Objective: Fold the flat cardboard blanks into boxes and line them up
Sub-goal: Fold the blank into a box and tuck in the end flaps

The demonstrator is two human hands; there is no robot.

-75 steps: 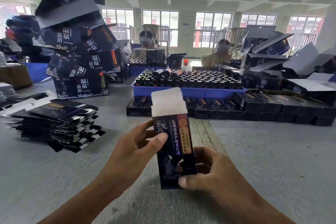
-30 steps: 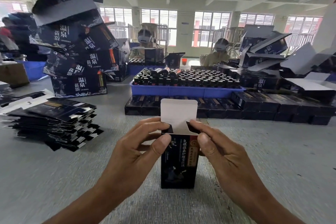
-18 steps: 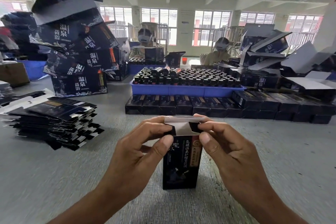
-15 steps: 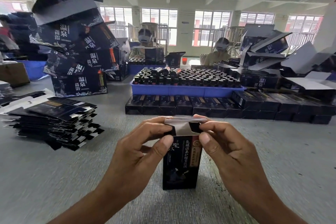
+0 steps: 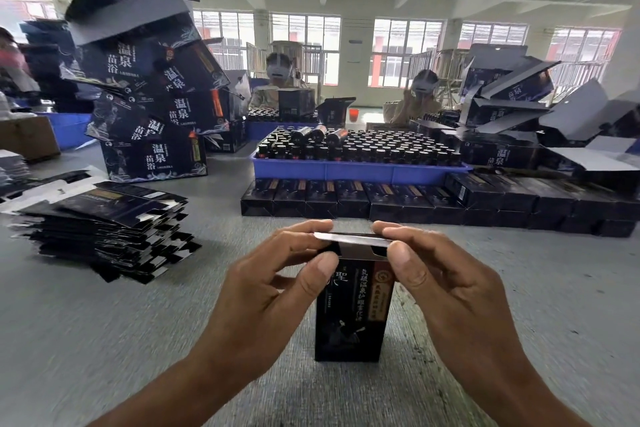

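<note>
A small black box (image 5: 349, 315) with gold and white lettering stands upright on the grey table (image 5: 104, 322) in front of me. Its white top flap (image 5: 349, 238) is folded down almost flat over the opening. My left hand (image 5: 273, 288) pinches the box's upper left corner and the flap between thumb and fingers. My right hand (image 5: 443, 284) pinches the upper right corner the same way. A stack of flat black blanks (image 5: 100, 222) lies at the left. A row of folded black boxes (image 5: 415, 201) lies lined up across the table behind.
A blue tray (image 5: 346, 172) full of dark bottles stands behind the row. Large black cartons (image 5: 149, 94) are piled high at the left, and open ones (image 5: 519, 107) at the right. Two people sit across the table.
The box went from held in the air to standing on the table. Both hands moved to its top, and the white flap has come down from upright to nearly flat.
</note>
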